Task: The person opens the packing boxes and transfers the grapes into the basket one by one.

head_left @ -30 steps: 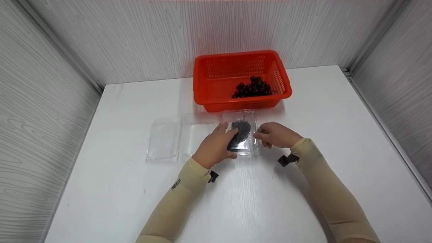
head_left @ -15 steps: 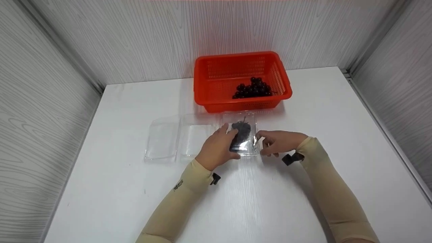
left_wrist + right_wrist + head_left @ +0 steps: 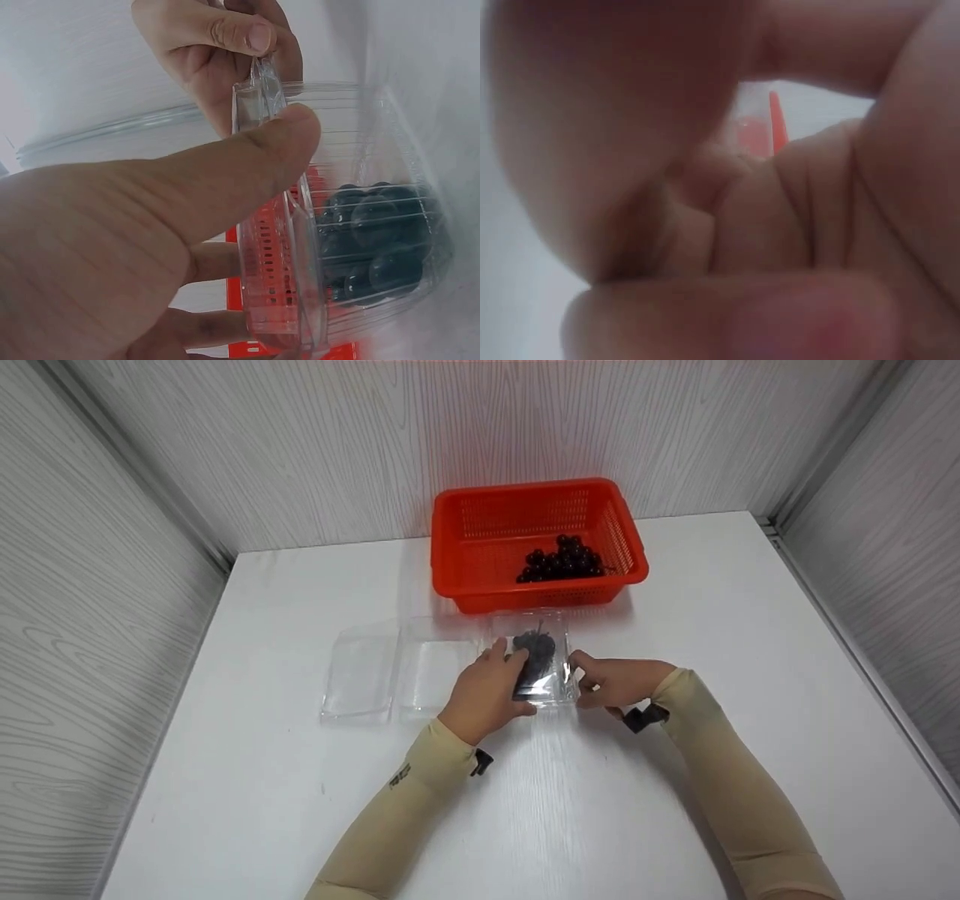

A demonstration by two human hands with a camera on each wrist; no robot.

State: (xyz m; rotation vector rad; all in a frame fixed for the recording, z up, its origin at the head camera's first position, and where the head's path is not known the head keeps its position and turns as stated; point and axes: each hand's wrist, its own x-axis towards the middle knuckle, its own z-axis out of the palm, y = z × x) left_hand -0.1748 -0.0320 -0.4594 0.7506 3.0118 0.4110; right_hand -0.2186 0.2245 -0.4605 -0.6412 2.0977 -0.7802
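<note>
A clear plastic clamshell box (image 3: 556, 619) lies in the middle of the table, with a bunch of dark grapes (image 3: 540, 649) inside; in the left wrist view the round grapes (image 3: 375, 240) show through its ribbed wall. My left hand (image 3: 482, 694) rests on top of the lid, fingers spread, its thumb straight along the near rim. At the box's right edge my right hand (image 3: 622, 682) has curled fingers; seen from the left wrist, its thumb (image 3: 257, 37) and fingers pinch the rim corner. The right wrist view holds mostly blurred fingers (image 3: 727, 315).
Behind the box stands a red perforated basket (image 3: 487, 604) with more dark grapes (image 3: 566, 561) in it. To the left lies another clear clamshell, its halves (image 3: 360, 671) unfolded side by side. White wood-grain panels enclose the table (image 3: 262, 780) at the back and sides.
My right hand has moved down along the box's right edge, and its fingers have curled in at the near corner. The left hand stays on the lid, shifting only slightly.
</note>
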